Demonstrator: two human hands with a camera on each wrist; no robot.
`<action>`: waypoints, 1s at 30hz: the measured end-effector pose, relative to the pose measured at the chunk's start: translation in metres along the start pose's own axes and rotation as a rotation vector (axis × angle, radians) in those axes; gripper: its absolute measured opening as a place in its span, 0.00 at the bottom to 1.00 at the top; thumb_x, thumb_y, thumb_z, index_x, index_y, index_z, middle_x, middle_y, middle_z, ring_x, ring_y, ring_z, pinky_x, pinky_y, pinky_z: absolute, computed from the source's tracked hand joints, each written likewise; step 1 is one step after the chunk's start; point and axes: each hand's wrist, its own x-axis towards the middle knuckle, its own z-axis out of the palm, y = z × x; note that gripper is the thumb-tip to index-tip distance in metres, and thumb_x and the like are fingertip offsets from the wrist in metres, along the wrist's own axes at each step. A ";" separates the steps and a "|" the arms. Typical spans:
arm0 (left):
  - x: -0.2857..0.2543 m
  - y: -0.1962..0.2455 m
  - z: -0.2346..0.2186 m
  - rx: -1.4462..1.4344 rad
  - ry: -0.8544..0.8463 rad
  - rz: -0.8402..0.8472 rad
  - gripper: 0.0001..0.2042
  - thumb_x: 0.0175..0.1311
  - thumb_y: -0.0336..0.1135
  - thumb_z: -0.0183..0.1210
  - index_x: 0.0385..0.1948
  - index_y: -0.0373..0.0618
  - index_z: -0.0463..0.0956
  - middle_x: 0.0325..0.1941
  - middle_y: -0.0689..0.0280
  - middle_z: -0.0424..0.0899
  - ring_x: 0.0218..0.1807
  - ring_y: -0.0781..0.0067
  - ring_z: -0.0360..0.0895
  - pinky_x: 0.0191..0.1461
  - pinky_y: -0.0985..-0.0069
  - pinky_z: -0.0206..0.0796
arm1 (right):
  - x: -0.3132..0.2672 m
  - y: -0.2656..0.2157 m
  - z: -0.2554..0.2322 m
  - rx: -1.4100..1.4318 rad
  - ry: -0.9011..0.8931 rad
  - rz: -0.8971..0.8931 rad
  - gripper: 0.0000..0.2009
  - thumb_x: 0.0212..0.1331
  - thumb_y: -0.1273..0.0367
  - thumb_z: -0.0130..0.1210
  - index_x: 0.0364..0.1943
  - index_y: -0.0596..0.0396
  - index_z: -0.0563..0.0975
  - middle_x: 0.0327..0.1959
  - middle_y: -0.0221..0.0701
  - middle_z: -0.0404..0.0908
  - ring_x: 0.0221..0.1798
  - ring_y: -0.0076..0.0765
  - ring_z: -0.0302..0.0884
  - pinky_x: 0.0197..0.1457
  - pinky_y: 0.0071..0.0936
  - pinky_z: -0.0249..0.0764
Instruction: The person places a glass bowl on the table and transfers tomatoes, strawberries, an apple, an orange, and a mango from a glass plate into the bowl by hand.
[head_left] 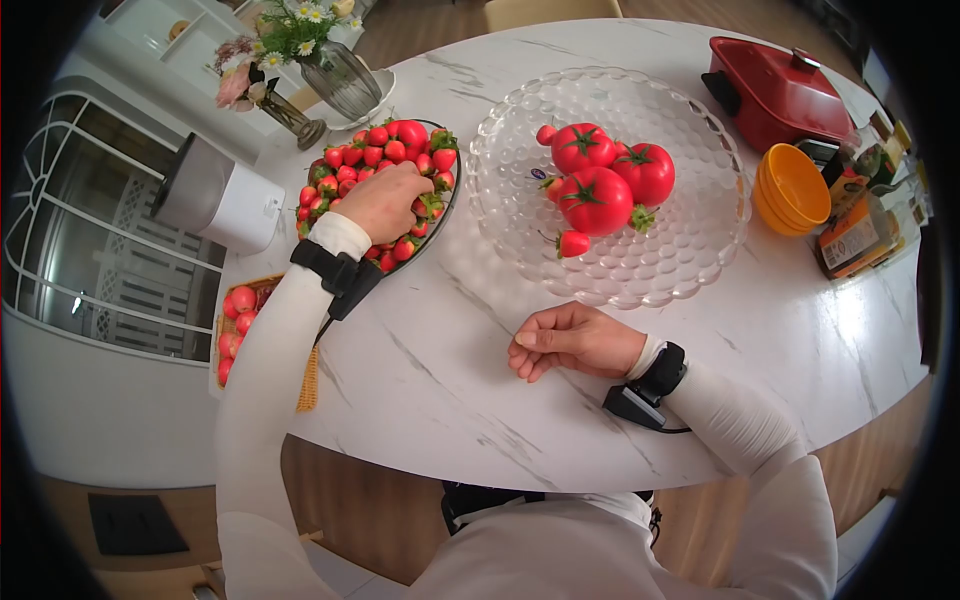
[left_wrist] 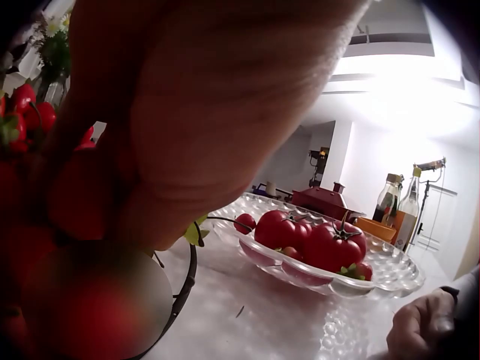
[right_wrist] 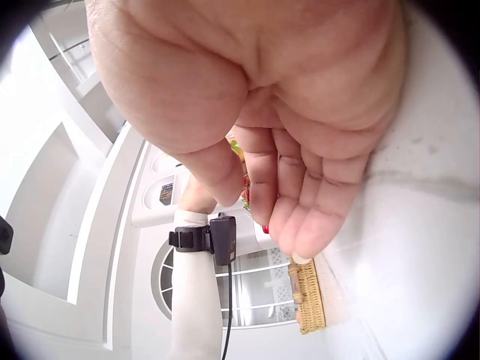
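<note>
My left hand (head_left: 385,203) reaches down into a dark-rimmed dish (head_left: 457,178) heaped with strawberries (head_left: 352,156). Its fingers bend down among the berries at the dish's right side, next to green leaves. Close up in the left wrist view, the hand (left_wrist: 202,112) hides much of the pile; I cannot tell whether the fingers pinch a strawberry. My right hand (head_left: 580,340) rests on the marble-patterned table, its fingers loosely curled and holding nothing, as the palm side (right_wrist: 300,165) also shows. Beyond it, a clear bumpy glass plate (head_left: 690,240) carries several large tomatoes (head_left: 597,200) and some strawberries (head_left: 573,243).
A wicker basket (head_left: 308,385) of red fruit sits at the left edge, partly behind my left sleeve. Vases of flowers (head_left: 345,78) and a white appliance (head_left: 240,210) stand beyond. Orange bowls (head_left: 790,190), a red lidded pot (head_left: 775,85) and jars (head_left: 860,235) are at the right.
</note>
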 end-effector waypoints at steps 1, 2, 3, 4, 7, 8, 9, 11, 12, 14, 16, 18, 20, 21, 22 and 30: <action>0.000 0.001 0.000 -0.020 -0.009 -0.007 0.20 0.49 0.21 0.59 0.48 0.38 0.77 0.50 0.58 0.76 0.56 0.54 0.73 0.61 0.63 0.66 | 0.000 0.000 0.000 0.001 0.002 0.000 0.15 0.73 0.62 0.52 0.45 0.63 0.79 0.41 0.34 0.83 0.43 0.29 0.82 0.52 0.27 0.79; 0.000 0.002 0.000 -0.020 -0.009 -0.006 0.20 0.49 0.21 0.59 0.48 0.38 0.77 0.50 0.58 0.76 0.56 0.54 0.73 0.61 0.63 0.66 | 0.000 0.001 0.000 0.001 0.003 -0.001 0.15 0.73 0.62 0.52 0.45 0.63 0.79 0.41 0.34 0.83 0.43 0.29 0.82 0.52 0.27 0.79; -0.001 0.001 0.000 -0.030 0.005 -0.004 0.19 0.49 0.21 0.59 0.48 0.38 0.77 0.50 0.58 0.76 0.56 0.54 0.73 0.61 0.63 0.66 | 0.000 0.002 -0.001 0.004 0.003 -0.001 0.15 0.73 0.62 0.52 0.45 0.63 0.79 0.41 0.34 0.83 0.43 0.29 0.82 0.52 0.27 0.79; 0.000 0.001 0.000 -0.040 0.019 -0.002 0.19 0.49 0.21 0.59 0.47 0.38 0.77 0.50 0.58 0.76 0.56 0.54 0.74 0.61 0.63 0.66 | 0.000 0.002 -0.001 0.006 0.004 -0.001 0.15 0.73 0.62 0.53 0.45 0.63 0.79 0.41 0.34 0.83 0.43 0.29 0.82 0.52 0.27 0.79; 0.001 -0.004 -0.004 -0.083 0.036 0.015 0.19 0.48 0.21 0.60 0.46 0.38 0.77 0.50 0.57 0.76 0.56 0.53 0.74 0.61 0.63 0.66 | -0.001 0.000 0.000 -0.004 0.009 0.007 0.15 0.72 0.62 0.53 0.45 0.63 0.79 0.41 0.34 0.83 0.43 0.29 0.82 0.52 0.27 0.79; 0.000 -0.005 -0.006 -0.082 0.035 0.015 0.19 0.48 0.21 0.60 0.46 0.38 0.77 0.50 0.57 0.76 0.56 0.53 0.74 0.61 0.63 0.66 | 0.000 0.000 -0.001 -0.003 0.009 0.007 0.15 0.72 0.62 0.53 0.45 0.63 0.79 0.41 0.34 0.83 0.43 0.29 0.82 0.52 0.27 0.79; -0.001 -0.004 -0.011 -0.093 0.040 0.001 0.19 0.50 0.21 0.59 0.48 0.38 0.77 0.50 0.57 0.76 0.56 0.53 0.74 0.61 0.63 0.67 | 0.000 0.001 -0.001 0.001 0.005 0.004 0.15 0.73 0.62 0.53 0.45 0.63 0.79 0.41 0.34 0.83 0.43 0.29 0.82 0.52 0.27 0.79; -0.002 -0.006 -0.017 -0.104 0.044 -0.012 0.20 0.51 0.22 0.58 0.49 0.38 0.77 0.50 0.56 0.76 0.57 0.52 0.73 0.60 0.62 0.67 | 0.000 0.001 -0.001 0.004 0.001 0.001 0.15 0.73 0.62 0.53 0.45 0.63 0.79 0.41 0.34 0.83 0.43 0.29 0.82 0.52 0.27 0.79; -0.003 -0.008 -0.021 -0.095 0.095 0.023 0.19 0.49 0.22 0.60 0.47 0.39 0.77 0.51 0.56 0.77 0.57 0.52 0.74 0.61 0.64 0.67 | 0.000 0.001 -0.001 0.004 0.002 0.001 0.15 0.73 0.62 0.53 0.45 0.63 0.79 0.41 0.34 0.83 0.43 0.29 0.82 0.52 0.27 0.79; -0.005 -0.010 -0.026 -0.078 0.212 0.076 0.18 0.48 0.22 0.61 0.45 0.38 0.77 0.50 0.54 0.78 0.57 0.52 0.75 0.62 0.66 0.67 | 0.000 0.001 -0.001 0.004 0.003 0.001 0.15 0.73 0.62 0.52 0.45 0.63 0.79 0.41 0.34 0.83 0.43 0.29 0.82 0.52 0.27 0.79; -0.004 -0.010 -0.035 -0.117 0.236 0.072 0.19 0.47 0.22 0.61 0.45 0.38 0.77 0.50 0.55 0.78 0.55 0.52 0.76 0.61 0.67 0.67 | 0.000 0.001 -0.001 0.004 0.001 0.004 0.14 0.73 0.63 0.52 0.45 0.63 0.79 0.41 0.35 0.83 0.43 0.29 0.82 0.52 0.27 0.79; 0.002 -0.008 -0.047 -0.183 0.255 0.058 0.19 0.47 0.23 0.61 0.46 0.37 0.77 0.48 0.56 0.79 0.50 0.55 0.77 0.57 0.70 0.68 | 0.000 0.002 -0.002 0.006 -0.003 0.001 0.14 0.73 0.63 0.52 0.45 0.63 0.79 0.41 0.35 0.83 0.43 0.29 0.82 0.52 0.27 0.79; 0.009 0.003 -0.064 -0.193 0.273 0.069 0.18 0.49 0.26 0.61 0.46 0.37 0.78 0.47 0.54 0.80 0.51 0.51 0.77 0.57 0.66 0.68 | 0.001 0.003 -0.002 0.008 -0.008 -0.003 0.14 0.73 0.63 0.52 0.45 0.63 0.79 0.41 0.35 0.83 0.44 0.29 0.82 0.53 0.27 0.79; 0.012 0.010 -0.070 -0.202 0.292 0.078 0.18 0.50 0.28 0.62 0.45 0.38 0.78 0.46 0.51 0.80 0.51 0.47 0.77 0.57 0.62 0.69 | 0.001 0.003 -0.003 0.012 -0.008 -0.002 0.14 0.73 0.63 0.52 0.45 0.63 0.79 0.41 0.35 0.83 0.44 0.29 0.82 0.53 0.27 0.79; 0.017 0.016 -0.073 -0.202 0.292 0.077 0.18 0.50 0.28 0.62 0.45 0.38 0.78 0.46 0.51 0.80 0.51 0.47 0.77 0.57 0.62 0.69 | 0.001 0.004 -0.003 0.015 -0.009 -0.002 0.14 0.73 0.63 0.52 0.45 0.63 0.79 0.41 0.35 0.83 0.44 0.29 0.82 0.53 0.27 0.79; 0.062 0.063 -0.060 -0.379 0.294 0.100 0.18 0.52 0.31 0.61 0.46 0.38 0.79 0.47 0.49 0.82 0.50 0.46 0.79 0.55 0.64 0.70 | 0.001 0.003 -0.004 -0.015 -0.005 0.004 0.14 0.74 0.63 0.51 0.44 0.62 0.79 0.43 0.35 0.83 0.44 0.30 0.81 0.53 0.28 0.78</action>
